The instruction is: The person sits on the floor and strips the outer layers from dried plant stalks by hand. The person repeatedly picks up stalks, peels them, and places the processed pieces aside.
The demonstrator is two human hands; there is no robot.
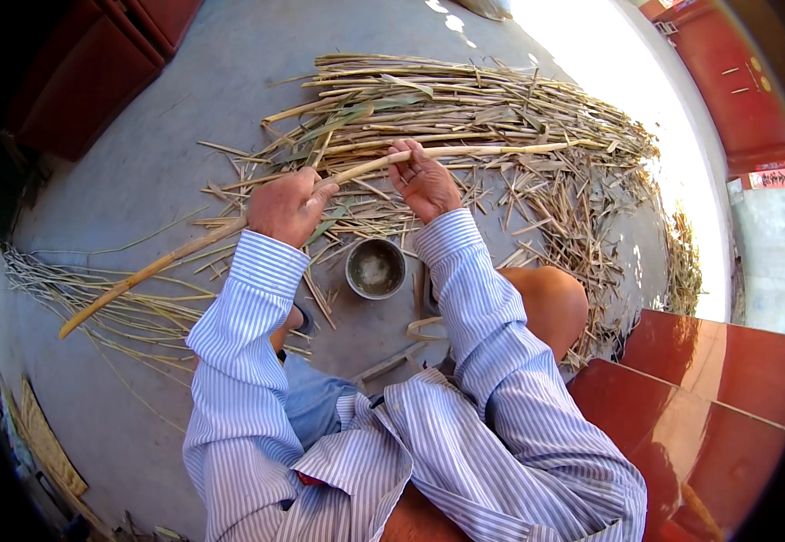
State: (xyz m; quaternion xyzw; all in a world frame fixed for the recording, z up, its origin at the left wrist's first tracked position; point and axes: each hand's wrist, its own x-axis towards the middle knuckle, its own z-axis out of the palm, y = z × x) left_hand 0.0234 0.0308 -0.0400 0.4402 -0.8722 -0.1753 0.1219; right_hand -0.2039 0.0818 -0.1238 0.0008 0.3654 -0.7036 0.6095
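A long, slightly bent reed stalk (193, 244), pale tan and browner toward its thick left end, slants up from lower left to the right across both hands. My left hand (286, 208) is closed around it near the middle, thumb lying along the top. Farther right, my right hand (428, 188) pinches the same stalk between thumb and fingertips, its palm partly turned up. The stalk's thin right end reaches over a large heap of dry reed stalks (465, 99) with some greenish-grey leaves. Below my hands, a round metal bowl (376, 268) stands on the floor between my legs.
Broken husks and leaf scraps (555, 217) litter the concrete floor (193, 99). A spread of thin, pale rods (130, 312) lies at left. Dark red furniture (85, 81) stands at far left, a glossy red-brown panelled surface (681, 406) at lower right, and a red door (727, 81) at far right.
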